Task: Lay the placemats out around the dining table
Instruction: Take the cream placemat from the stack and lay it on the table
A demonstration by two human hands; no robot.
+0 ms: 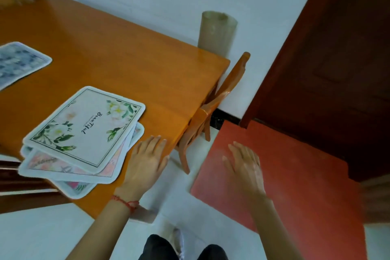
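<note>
Left hand [147,160]: palm down, fingers straight and slightly spread, over the near right corner of the orange-brown varnished wooden dining table [130,65]; whether it presses the top or hovers just above cannot be told. Holds nothing. A red string bracelet [126,203] circles the wrist.

Right hand [244,164]: off the table, fingers extended and relaxed, empty, held in the air over the red floor mat [285,175].

Stack of rectangular round-cornered fabric placemats [80,139]: just beside the left hand, at the table's near edge, loosely fanned and not squared. Top mat cream with green leaves, white flowers and script lettering; beneath it a pink floral one; a lower corner juts out past the table edge. At least three layers, perhaps four.

Single blue-grey floral placemat [19,63]: laid flat on the table at the left, well apart from the stack, partly cut off by the frame.

Orange wooden chair [213,107]: tucked against the table's right end, its back tilted.

Tall beige cylindrical container [215,31]: on the floor behind the far right corner of the table, by the white wall.

Dark red-brown wooden door [337,59]: at the right.

Person's dark trouser legs [183,249]: bottom centre, over white floor.
</note>
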